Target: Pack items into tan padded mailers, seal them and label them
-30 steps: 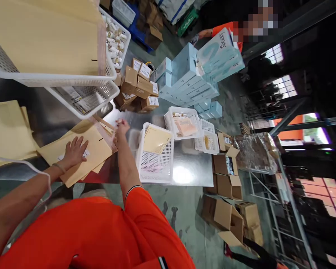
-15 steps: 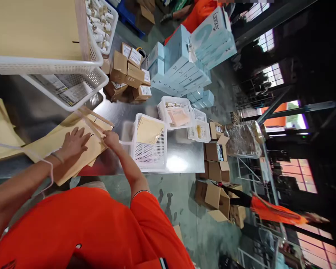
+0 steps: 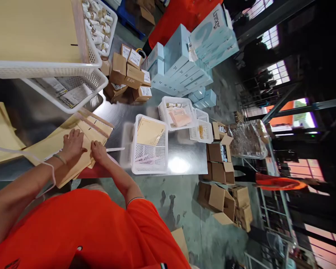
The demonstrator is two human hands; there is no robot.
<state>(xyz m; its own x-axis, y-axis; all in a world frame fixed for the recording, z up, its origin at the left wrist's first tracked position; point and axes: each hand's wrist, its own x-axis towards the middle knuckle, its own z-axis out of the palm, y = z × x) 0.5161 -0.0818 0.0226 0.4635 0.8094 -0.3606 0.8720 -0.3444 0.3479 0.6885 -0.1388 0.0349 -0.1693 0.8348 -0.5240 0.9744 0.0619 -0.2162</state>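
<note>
My left hand [image 3: 72,146] lies palm down on a stack of tan paper envelopes [image 3: 85,164], its fingers stretched over the top one. Just beside it my right hand [image 3: 98,152] is closed low over the envelope's right side. A narrow white strip [image 3: 116,149] juts out to the right from under this hand and seems to be held in it; its other end is hidden. Along the envelopes' far edge runs a shiny clear band [image 3: 93,125]. A pale cord [image 3: 52,170] crosses by my left wrist.
On the metal table [image 3: 184,149] stand a white basket [image 3: 167,149] with tan envelopes and another basket [image 3: 193,112] with pink packets. Farther back are small brown boxes [image 3: 134,76] and stacked light-blue boxes [image 3: 179,71]. Large baskets [image 3: 70,65] fill the upper left. Open cartons [image 3: 218,198] sit on the floor.
My right hand has slid left and toward me along the envelope, the white strip moving with it. My left hand stays on the paper. A co-worker in orange behind the blue boxes has shifted.
</note>
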